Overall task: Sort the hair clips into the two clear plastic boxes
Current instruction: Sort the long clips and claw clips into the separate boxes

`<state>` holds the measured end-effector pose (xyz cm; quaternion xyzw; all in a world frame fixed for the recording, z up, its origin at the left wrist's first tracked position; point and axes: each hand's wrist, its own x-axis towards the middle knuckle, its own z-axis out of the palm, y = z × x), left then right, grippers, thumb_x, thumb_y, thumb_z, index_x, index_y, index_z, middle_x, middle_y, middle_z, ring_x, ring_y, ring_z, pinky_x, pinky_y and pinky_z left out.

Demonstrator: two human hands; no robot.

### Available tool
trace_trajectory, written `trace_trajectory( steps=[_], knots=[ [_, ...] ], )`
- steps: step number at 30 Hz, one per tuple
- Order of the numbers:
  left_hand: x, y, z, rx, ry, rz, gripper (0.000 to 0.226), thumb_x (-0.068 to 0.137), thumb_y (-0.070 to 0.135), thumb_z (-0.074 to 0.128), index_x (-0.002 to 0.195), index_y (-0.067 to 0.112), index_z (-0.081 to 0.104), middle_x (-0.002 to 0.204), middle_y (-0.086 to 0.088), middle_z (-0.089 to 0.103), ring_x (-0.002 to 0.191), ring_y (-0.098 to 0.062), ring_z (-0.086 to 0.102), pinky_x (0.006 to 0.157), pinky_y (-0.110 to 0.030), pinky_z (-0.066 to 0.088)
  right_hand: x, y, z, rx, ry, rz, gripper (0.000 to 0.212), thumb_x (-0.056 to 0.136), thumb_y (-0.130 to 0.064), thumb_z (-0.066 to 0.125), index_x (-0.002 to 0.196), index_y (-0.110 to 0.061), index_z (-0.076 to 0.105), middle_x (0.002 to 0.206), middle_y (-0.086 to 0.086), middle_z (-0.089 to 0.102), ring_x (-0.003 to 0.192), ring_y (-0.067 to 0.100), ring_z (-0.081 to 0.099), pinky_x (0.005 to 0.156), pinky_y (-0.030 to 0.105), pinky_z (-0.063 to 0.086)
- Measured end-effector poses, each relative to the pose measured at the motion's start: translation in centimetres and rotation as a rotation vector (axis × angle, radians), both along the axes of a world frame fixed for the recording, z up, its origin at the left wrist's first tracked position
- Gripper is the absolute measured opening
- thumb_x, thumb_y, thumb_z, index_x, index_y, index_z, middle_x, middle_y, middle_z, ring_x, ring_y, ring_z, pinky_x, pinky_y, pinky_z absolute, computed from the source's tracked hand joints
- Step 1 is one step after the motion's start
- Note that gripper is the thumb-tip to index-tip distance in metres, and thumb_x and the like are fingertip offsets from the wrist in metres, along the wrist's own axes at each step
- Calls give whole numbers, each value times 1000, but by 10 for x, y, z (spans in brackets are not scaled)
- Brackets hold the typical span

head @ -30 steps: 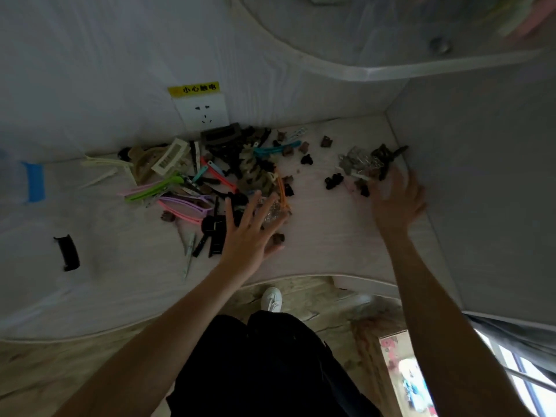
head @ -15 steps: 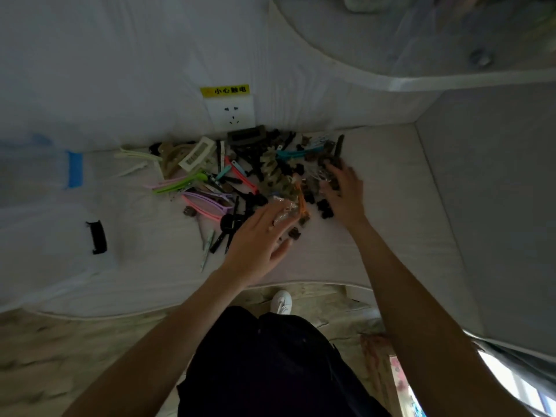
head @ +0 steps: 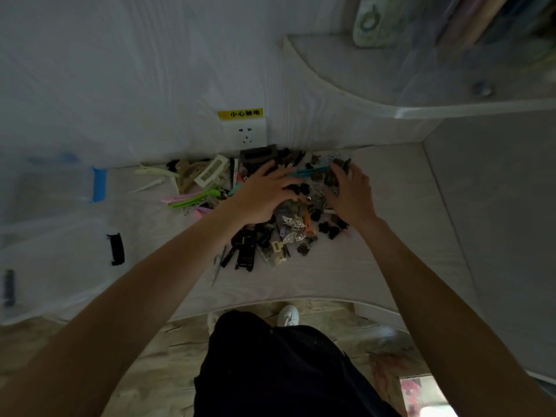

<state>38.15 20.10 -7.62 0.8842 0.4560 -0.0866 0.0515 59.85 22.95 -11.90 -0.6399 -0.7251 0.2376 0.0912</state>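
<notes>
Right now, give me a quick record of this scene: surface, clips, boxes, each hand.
surface: pale desk in a corner
clips: mixed pile below a wall socket
boxes: clear box with black latch at left, contents unclear
left hand: palm down on the pile, fingers spread
right hand: on the pile's right side, fingers curled around small dark clips
sorted: none visibly

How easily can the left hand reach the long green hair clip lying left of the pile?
Probably yes: the left hand rests on the pile, and the long green hair clip lies uncovered beside its wrist.
</notes>
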Motion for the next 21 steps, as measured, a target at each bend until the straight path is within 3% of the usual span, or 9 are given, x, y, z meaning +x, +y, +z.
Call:
trace_trajectory(
  steps=[4,8,11,14,18,21],
  knots=[
    [-6,0,-4,75,-13,62,47,85,18,61,129,26,47,133,0,51,125,-23,43,109,-40,24,-8,14,-2,-85,13,-32,55,90,-33,55,140,-25,34,153,17,11,131,39,30,107,51,33],
    [-22,-4,-7,17,-119,282,54,85,33,63,134,23,41,129,-4,51,121,-25,46,106,-37,30,-15,13,5,65,189,-72,33,85,-16,62,117,-18,53,142,13,31,110,29,53,89,36,49],
    [-29,-14,-2,-44,-389,437,60,86,33,62,139,21,36,129,-9,50,120,-26,46,99,-36,37,-19,5,20,250,242,-84,35,82,-6,61,113,-19,52,140,10,35,109,21,52,82,30,50],
    [-34,-31,12,-71,-728,620,62,86,33,61,141,24,33,124,-5,53,111,-18,53,92,-30,43,-25,-11,39,331,339,-97,37,81,-6,64,115,-15,51,128,10,47,106,17,51,85,29,48],
    [-52,-62,35,-209,-1249,822,53,90,14,58,138,16,37,104,10,59,87,10,59,81,-12,47,-54,-48,54,17,671,-251,34,85,-16,64,114,-23,46,108,2,60,94,20,62,82,34,52],
    [-94,-81,43,-238,-1513,959,38,94,10,51,130,17,44,99,3,61,79,7,59,76,-14,46,-99,-73,64,-269,1037,-411,28,89,-6,58,109,-19,44,97,13,63,72,19,68,72,32,58]
  ],
)
